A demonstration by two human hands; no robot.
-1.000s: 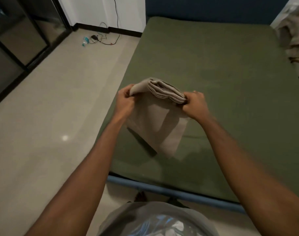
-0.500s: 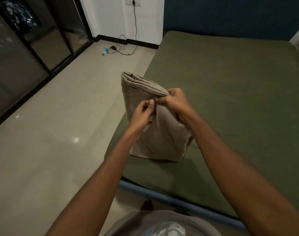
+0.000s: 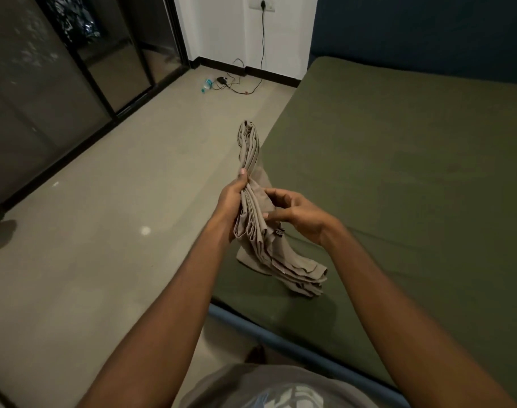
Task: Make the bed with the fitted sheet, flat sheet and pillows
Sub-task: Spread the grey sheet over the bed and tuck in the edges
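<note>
A folded beige sheet (image 3: 253, 219) hangs upright over the near left corner of the bed (image 3: 398, 172), which wears an olive green cover. My left hand (image 3: 232, 201) grips the sheet's stacked folds from the left, thumb up along the edge. My right hand (image 3: 295, 214) touches the folds from the right, its fingers curled and picking at the layers. The sheet's lower end (image 3: 304, 278) droops just above the mattress. No pillows are in view.
A blue bed frame edge (image 3: 281, 340) runs along the near side. Beige tiled floor (image 3: 104, 231) lies to the left. Dark sliding glass doors (image 3: 60, 83) line the far left. A charger cable and small bottle (image 3: 206, 85) lie by the white wall.
The sheet has turned from a flat hanging fold to an edge-on bundle. My left hand moved to grip its left side; my right hand loosened and now picks at the layers.
</note>
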